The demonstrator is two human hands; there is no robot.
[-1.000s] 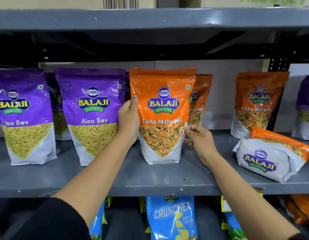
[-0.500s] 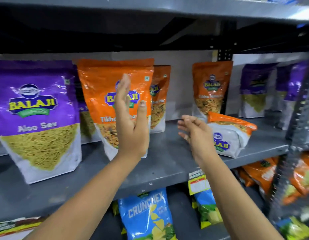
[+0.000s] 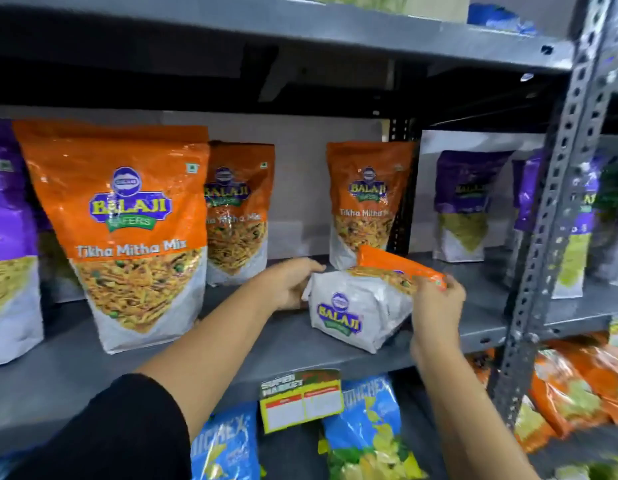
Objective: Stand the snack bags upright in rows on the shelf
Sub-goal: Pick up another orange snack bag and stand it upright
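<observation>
Fingers (image 3: 435, 289) of the right hand (image 3: 435, 306) pinch the orange top seam of the toppled Tikha Mitha Mix bag (image 3: 359, 306), while the left hand (image 3: 290, 284) closes around the bag's white bottom corner; both hands therefore grip the same pouch. This bag lies on its side on the grey shelf (image 3: 266, 344), near the front edge, its base gusset and logo turned toward the camera. Just behind the toppled bag stands an upright Tikha Mitha Mix pouch (image 3: 366, 202); to its left, well apart, stand a large front pouch of the same mix (image 3: 127, 230) and a second one (image 3: 238, 213) directly behind that. Further left of the toppled bag a purple pouch (image 3: 9, 237) is cut by the frame edge; to its right, beyond the perforated upright (image 3: 550, 216), more purple pouches (image 3: 467, 206) stand.

Suggested handling: raise the seam end with the right hand while the left steadies and spreads the gusset flat on the shelf, so that the contents settle downward and the pouch stands unaided. Releasing before the base is flat would likely let it tip again. Placing it in front of the upright pouch behind it would start a new row.

Contents: clear windows show a mixed orange snack in the orange pouches and pale yellow strands in the purple ones. Below the toppled bag, a price tag (image 3: 300, 400) hangs from the shelf edge above blue Crunchex bags (image 3: 363, 434).
</observation>
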